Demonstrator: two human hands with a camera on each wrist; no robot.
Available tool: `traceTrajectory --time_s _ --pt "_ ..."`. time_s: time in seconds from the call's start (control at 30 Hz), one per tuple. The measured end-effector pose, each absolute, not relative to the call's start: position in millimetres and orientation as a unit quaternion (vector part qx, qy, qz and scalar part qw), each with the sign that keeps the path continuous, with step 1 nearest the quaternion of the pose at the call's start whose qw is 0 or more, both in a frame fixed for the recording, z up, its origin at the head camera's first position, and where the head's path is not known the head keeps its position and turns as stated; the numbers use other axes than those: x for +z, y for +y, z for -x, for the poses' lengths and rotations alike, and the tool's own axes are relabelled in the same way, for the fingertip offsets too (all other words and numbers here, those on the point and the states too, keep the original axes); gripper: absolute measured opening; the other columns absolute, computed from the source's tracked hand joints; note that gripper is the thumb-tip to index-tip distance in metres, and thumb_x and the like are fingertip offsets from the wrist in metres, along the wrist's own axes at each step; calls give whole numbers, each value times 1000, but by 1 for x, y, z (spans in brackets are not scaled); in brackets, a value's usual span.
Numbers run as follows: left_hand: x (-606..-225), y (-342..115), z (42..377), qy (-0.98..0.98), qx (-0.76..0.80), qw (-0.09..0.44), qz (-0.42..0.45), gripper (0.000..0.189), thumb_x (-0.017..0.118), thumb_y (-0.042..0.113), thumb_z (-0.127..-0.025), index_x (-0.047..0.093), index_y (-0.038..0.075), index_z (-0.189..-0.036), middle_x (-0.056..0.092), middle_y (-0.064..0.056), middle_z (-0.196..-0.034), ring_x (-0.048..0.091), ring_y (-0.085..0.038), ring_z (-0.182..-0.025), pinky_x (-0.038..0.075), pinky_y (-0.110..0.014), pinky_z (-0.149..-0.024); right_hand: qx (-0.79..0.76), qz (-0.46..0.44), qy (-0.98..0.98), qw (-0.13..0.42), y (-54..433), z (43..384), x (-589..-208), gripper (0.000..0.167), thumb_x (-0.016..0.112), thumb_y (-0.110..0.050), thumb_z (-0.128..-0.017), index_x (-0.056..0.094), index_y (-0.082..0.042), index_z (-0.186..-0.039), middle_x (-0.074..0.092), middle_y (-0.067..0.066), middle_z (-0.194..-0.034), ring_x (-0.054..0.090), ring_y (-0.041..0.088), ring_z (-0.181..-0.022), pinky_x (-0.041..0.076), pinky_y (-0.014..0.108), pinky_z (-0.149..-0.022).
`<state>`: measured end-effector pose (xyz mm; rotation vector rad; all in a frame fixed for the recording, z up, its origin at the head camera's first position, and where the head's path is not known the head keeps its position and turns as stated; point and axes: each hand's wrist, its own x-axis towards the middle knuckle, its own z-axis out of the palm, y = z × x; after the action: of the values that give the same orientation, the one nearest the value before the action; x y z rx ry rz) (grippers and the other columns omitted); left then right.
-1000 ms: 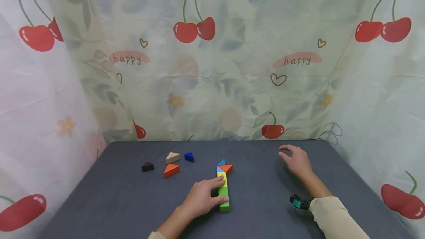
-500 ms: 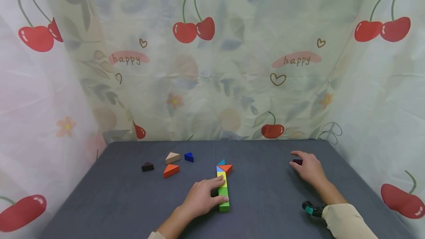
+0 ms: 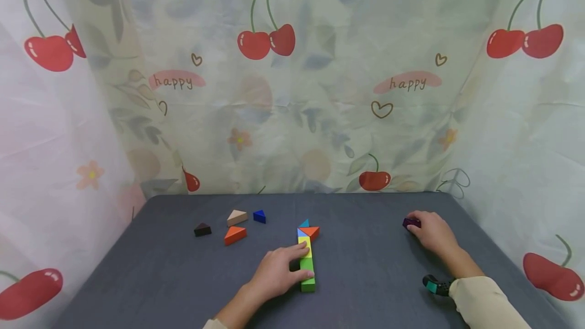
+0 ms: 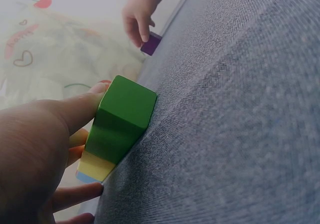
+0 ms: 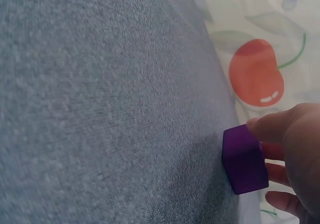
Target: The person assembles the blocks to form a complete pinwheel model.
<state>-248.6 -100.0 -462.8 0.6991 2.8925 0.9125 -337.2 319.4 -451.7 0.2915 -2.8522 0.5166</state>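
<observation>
My left hand (image 3: 278, 270) rests along a row of blocks in the middle of the table. Its thumb lies on the green block (image 3: 308, 286) and a finger lies over the yellow block (image 3: 303, 240). At the row's far end are a small blue piece (image 3: 300, 233), an orange triangular block (image 3: 312, 231) and a light-blue triangle (image 3: 305, 223). Over at the right, my right hand (image 3: 434, 233) pinches a purple block (image 5: 243, 159) between thumb and fingers. Part of that block is hidden behind the fingers in the head view.
Left of the row lie a dark triangular block (image 3: 202, 229), a natural-wood one (image 3: 237, 217), an orange-red one (image 3: 235, 236) and a dark-blue one (image 3: 260, 216). A cherry-print curtain (image 3: 292, 116) surrounds the back and sides of the grey table (image 3: 151, 278).
My right hand has moved right and a little toward me, and its fingers have closed on the purple block. The left hand stays where it was on the row.
</observation>
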Motion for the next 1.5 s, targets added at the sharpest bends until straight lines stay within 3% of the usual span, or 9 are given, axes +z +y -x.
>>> traceTrajectory --time_s 0.57,0.8,1.5 --pt "-463 -101 250 928 293 18 -228 63 66 57 -85 58 25 -138 48 15 -143 49 -23 -128 35 -57 -101 193 -101 -971 96 319 347 -450 19 70 -15 -89 70 0 -101 67 12 -91 60 32 -85 47 54 -78" --pt "-463 -101 250 928 294 20 -228 63 66 57 -85 58 25 -138 48 15 -143 49 -23 -128 35 -57 -101 197 -108 -970 88 311 351 -444 18 70 -14 -90 71 -1 -102 68 12 -93 61 32 -88 48 53 -79" --pt "-464 -101 249 927 295 12 -231 61 67 55 -85 59 24 -137 50 13 -142 50 -23 -127 36 -57 -101 203 -157 -960 113 255 373 -420 17 72 -13 -89 72 -4 -102 68 10 -95 59 23 -79 51 45 -74"
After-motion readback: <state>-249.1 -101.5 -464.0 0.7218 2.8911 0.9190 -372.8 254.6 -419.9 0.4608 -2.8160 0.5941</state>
